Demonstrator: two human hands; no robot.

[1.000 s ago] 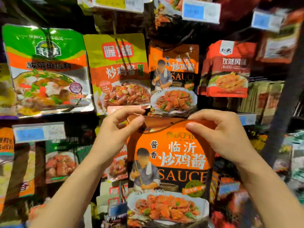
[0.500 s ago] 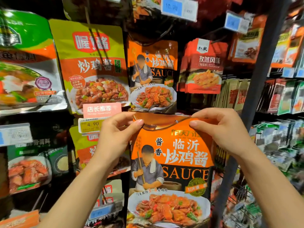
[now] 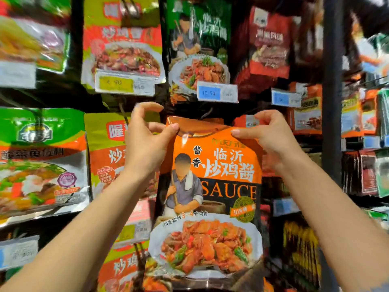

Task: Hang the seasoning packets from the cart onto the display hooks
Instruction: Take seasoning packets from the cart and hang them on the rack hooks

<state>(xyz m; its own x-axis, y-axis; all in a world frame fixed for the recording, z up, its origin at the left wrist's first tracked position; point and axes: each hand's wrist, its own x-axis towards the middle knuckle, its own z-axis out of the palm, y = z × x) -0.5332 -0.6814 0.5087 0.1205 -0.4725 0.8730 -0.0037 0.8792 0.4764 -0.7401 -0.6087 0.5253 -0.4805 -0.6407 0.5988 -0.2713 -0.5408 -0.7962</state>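
Here, my two hands held one orange sauce packet (image 3: 212,186) upright in front of the display rack. My left hand (image 3: 145,142) pinched its top left corner between thumb and curled fingers; my right hand (image 3: 267,133) pinched the top right edge the same way. The rack held hanging goods only: a green packet (image 3: 42,163) at far left, a yellow-and-orange packet (image 3: 105,152) just beside my left wrist, and, in the row above, a green-topped sauce packet (image 3: 200,45) and a red packet (image 3: 267,41). A blue price tag (image 3: 216,93) and a yellow price tag (image 3: 124,84) hung just above the held packet's top edge. A dark upright post (image 3: 331,91) bounded the bay on the right, near my right forearm. The room between neighbouring packets was narrow. The held packet showed white Chinese lettering, the word SAUCE on a black band, a cook figure and a plate of chicken; its top flap was bent forward.
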